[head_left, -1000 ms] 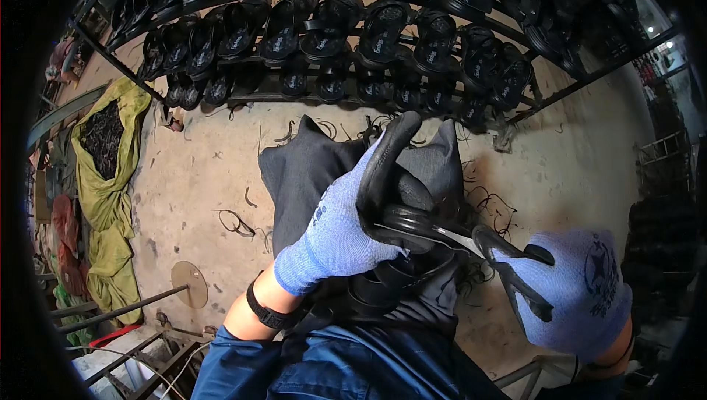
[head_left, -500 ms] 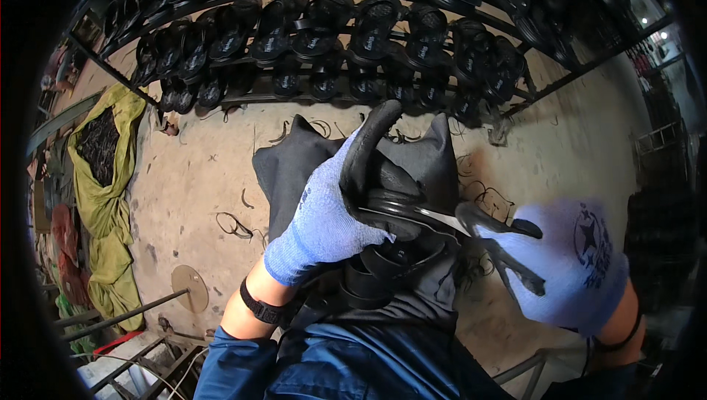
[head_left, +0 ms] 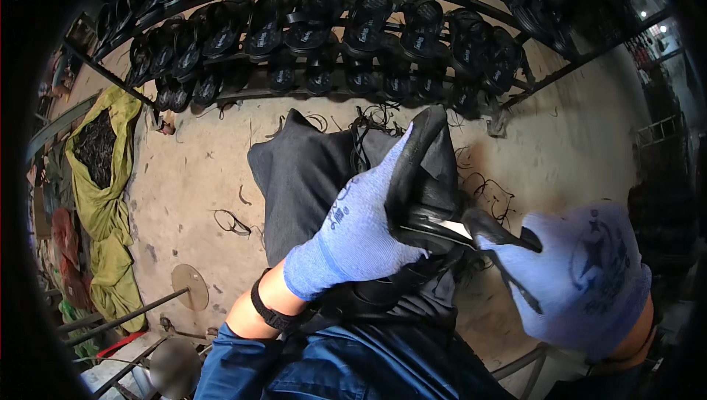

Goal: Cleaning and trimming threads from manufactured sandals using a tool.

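Blade (head_left: 451,228) laid to the edge of a black sandal (head_left: 423,232), I work low over my own lap. My gloved left hand (head_left: 364,216) grips the sandal, thumb stretched out ahead; my gloved right hand (head_left: 582,275) is closed around the blade. The sandal sits between the two, above a dark cloth (head_left: 302,179) draped over my knees. By my reading this piece is partway done: the blade is at its rim, and how much rim remains I cannot tell. Thin black strips (head_left: 492,194) curl on the pale floor (head_left: 184,179), likely offcuts, and to my left a yellow-green sack (head_left: 114,216) holds a heap of dark scraps (head_left: 97,151). Farther off, rows of black footwear (head_left: 368,21) line a metal rack (head_left: 110,69); whether those pairs are finished does not show.

My left hand covers most of the sandal, my right conceals the blade's near end, and shadow leaves unclear whether the edge is biting. A round grey object (head_left: 175,367) blurs at lower left. The rack's top rows are cut off, and the far right sinks into darkness.
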A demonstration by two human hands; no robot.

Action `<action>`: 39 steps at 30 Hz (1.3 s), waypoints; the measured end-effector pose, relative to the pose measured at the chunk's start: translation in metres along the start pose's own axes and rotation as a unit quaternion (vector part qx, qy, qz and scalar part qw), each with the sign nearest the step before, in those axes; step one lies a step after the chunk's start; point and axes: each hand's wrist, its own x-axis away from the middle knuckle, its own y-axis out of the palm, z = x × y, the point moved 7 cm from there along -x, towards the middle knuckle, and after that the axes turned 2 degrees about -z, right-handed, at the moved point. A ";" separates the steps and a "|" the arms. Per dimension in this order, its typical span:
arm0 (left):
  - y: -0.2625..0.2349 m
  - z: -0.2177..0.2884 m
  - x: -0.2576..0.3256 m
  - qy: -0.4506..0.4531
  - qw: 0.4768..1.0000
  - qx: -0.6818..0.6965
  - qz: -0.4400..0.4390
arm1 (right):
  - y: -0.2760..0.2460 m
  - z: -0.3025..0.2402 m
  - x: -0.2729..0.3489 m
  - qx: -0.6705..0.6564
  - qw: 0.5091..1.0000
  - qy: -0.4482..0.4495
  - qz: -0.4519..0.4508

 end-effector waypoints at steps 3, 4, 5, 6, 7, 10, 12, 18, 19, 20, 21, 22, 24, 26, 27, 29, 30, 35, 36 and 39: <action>0.012 0.005 -0.002 0.037 0.999 -0.024 -0.004 | 0.005 -0.004 -0.009 -0.006 0.999 0.007 -0.048; 0.013 0.007 0.000 0.054 0.995 -0.078 0.016 | 0.007 -0.004 -0.010 -0.036 0.998 0.009 -0.042; 0.017 0.000 0.002 -0.013 0.998 0.054 0.014 | 0.004 -0.002 -0.008 -0.034 0.999 0.005 -0.042; 0.016 -0.010 0.008 0.016 0.997 0.058 0.042 | -0.003 0.006 -0.001 -0.023 1.000 0.009 -0.013; 0.015 -0.011 0.010 0.003 0.998 0.032 0.046 | -0.004 0.018 0.009 -0.013 1.000 0.015 0.014; 0.026 -0.001 0.001 0.038 0.997 0.056 0.027 | -0.005 0.028 0.059 -0.030 0.994 0.090 0.051; 0.027 -0.011 0.003 0.013 0.999 0.000 0.030 | 0.022 0.033 0.060 -0.098 0.992 0.063 0.038; 0.053 -0.011 -0.006 0.022 0.999 -0.018 -0.024 | 0.028 0.028 0.071 -0.043 0.993 0.108 -0.012; 0.058 0.000 -0.007 0.041 0.999 -0.023 -0.026 | 0.029 0.022 0.067 -0.020 0.995 0.089 -0.036; 0.064 0.001 -0.007 0.040 0.998 -0.020 -0.032 | 0.031 0.018 0.067 0.002 0.996 0.070 -0.060; 0.074 0.000 -0.006 0.034 0.997 -0.024 -0.060 | 0.033 0.011 0.069 0.014 0.999 0.015 0.039; 0.085 -0.003 -0.007 0.029 0.995 -0.027 -0.087 | 0.045 0.009 0.060 0.047 0.995 0.014 -0.083; 0.092 -0.007 -0.007 0.067 0.994 -0.052 -0.072 | 0.044 0.012 0.068 -0.002 0.997 0.073 -0.026; 0.095 -0.014 -0.006 0.010 0.991 -0.091 -0.094 | 0.047 0.018 0.083 0.000 0.995 0.068 -0.068; 0.099 -0.016 -0.007 -0.009 0.989 -0.093 -0.115 | 0.051 0.019 0.089 0.002 0.993 0.058 -0.105; 0.112 -0.017 -0.008 -0.003 0.986 -0.103 -0.132 | 0.066 0.009 0.075 -0.004 0.995 0.046 -0.085; 0.118 -0.016 -0.006 0.004 0.983 -0.115 -0.144 | 0.075 0.004 0.070 -0.006 0.997 0.030 -0.064; 0.115 -0.037 0.005 0.001 0.982 -0.107 -0.155 | 0.088 0.023 0.111 -0.069 0.987 0.131 -0.055; 0.116 -0.039 0.006 -0.001 0.982 -0.106 -0.159 | 0.086 0.021 0.117 -0.071 0.987 0.133 -0.057; 0.120 -0.040 0.010 0.010 0.978 -0.127 -0.163 | 0.094 0.015 0.131 -0.038 0.976 0.176 -0.125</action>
